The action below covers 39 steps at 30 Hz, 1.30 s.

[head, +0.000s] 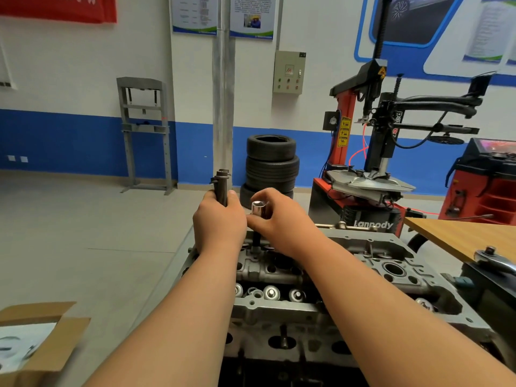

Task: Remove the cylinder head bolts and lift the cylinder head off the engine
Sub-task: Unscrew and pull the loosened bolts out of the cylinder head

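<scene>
The grey cylinder head [329,277] lies on the engine in front of me, valve springs showing along its middle. My left hand [220,222] grips a bundle of dark cylinder head bolts [222,185], heads up, above the head's far end. My right hand [275,216] pinches a shiny socket [258,209] on a dark extension [256,241] that stands upright in a bolt hole of the head. Both hands touch each other over the far end.
A ratchet handle [495,261] lies at the right by a wooden table [469,236]. An open cardboard box [36,342] sits at the lower left. Stacked tyres [270,163] and a red tyre changer [363,174] stand behind the engine.
</scene>
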### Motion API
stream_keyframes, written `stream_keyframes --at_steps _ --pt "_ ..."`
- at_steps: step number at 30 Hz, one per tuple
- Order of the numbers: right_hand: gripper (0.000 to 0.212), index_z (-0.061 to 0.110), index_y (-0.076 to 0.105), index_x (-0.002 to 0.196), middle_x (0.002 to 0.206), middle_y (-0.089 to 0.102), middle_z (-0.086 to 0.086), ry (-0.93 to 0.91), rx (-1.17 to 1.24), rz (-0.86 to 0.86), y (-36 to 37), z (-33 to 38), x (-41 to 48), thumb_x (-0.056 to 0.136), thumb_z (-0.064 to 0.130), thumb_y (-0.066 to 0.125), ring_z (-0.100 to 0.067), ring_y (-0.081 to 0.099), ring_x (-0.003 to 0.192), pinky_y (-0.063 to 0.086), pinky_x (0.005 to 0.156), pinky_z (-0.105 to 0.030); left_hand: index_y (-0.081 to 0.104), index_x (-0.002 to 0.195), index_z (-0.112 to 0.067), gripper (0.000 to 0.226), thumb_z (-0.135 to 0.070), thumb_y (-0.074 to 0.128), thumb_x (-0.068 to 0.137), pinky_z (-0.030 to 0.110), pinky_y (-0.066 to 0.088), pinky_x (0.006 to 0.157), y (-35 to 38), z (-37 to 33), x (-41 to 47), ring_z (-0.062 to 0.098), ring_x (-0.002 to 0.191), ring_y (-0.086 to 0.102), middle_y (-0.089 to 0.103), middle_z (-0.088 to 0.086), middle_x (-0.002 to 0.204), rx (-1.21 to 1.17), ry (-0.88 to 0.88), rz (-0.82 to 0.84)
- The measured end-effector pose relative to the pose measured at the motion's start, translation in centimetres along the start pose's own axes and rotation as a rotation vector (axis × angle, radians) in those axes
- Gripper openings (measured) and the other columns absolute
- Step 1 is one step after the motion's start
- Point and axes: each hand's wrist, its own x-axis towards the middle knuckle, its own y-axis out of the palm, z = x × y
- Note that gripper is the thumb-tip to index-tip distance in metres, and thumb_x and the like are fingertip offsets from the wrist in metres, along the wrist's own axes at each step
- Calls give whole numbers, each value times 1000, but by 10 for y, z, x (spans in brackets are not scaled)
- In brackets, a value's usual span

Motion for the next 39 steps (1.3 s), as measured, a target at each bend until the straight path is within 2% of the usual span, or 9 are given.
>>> stream_keyframes --at_steps 5,10,12,17,20,23,30,34,39 --pt "28 22 61 99 87 64 9 34 97 -26 -7 -3 -2 80 38 72 -5 61 78 48 68 -23 52 86 -26 13 -34 50 96 22 30 51 -1 -1 -2 3 65 45 50 -13 72 -4 17 16" --pt "28 23 58 121 93 67 14 37 244 109 -10 1 -6 93 27 55 7 63 81 45 65 -6 54 72 -28 23 -34 54 94 23 33 51 -2 -2 -6 5 66 51 55 -10 69 -41 69 76" --pt "33 22 48 128 97 63 12 48 164 116 -6 3 -6 96 32 49 1 59 83 45 69 -13 57 67 -26 25 -32 57 91 23 34 52 -3 -3 -7 6 65 54 58 -9 65 -69 100 121" --pt "30 8 58 99 86 65 -4 118 81 79 -6 0 -6 84 33 63 -18 61 79 51 70 -35 65 62 -23 28 -35 61 88 24 39 56 -3 -3 -11 8 62 59 63 -7 58 -81 142 308" --pt "26 3 63 89 78 64 -9 144 96 49 -7 -1 -6 81 27 66 -18 55 68 51 65 -35 65 58 -33 29 -33 62 87 24 42 57 -4 -3 -13 -2 57 57 63 -15 57 -94 166 375" --pt "15 8 67 87 81 68 -9 90 67 47 -8 -1 -6 83 22 63 -23 61 73 53 71 -40 63 60 -41 31 -25 62 87 19 45 63 -5 -4 -14 -5 66 57 63 -18 64 -113 171 404" --pt "20 5 66 93 86 69 -10 60 80 119 -6 -4 -5 88 19 53 -25 64 81 53 77 -44 66 86 -32 3 -31 64 89 16 37 61 -3 -3 -15 -3 73 53 58 -21 74 45 286 304" --pt "19 8 53 73 67 54 -7 164 100 99 -6 -6 -5 83 23 59 -17 45 61 41 59 -33 64 78 -28 10 -33 70 84 21 41 59 -3 -3 -13 5 74 59 65 -11 74 30 237 258" --pt "13 9 54 71 66 55 -5 138 100 101 -4 -4 -7 81 15 61 -15 48 60 45 60 -34 61 75 -28 17 -33 77 78 25 45 60 -2 -6 -13 9 74 62 66 -9 74 -19 198 249"
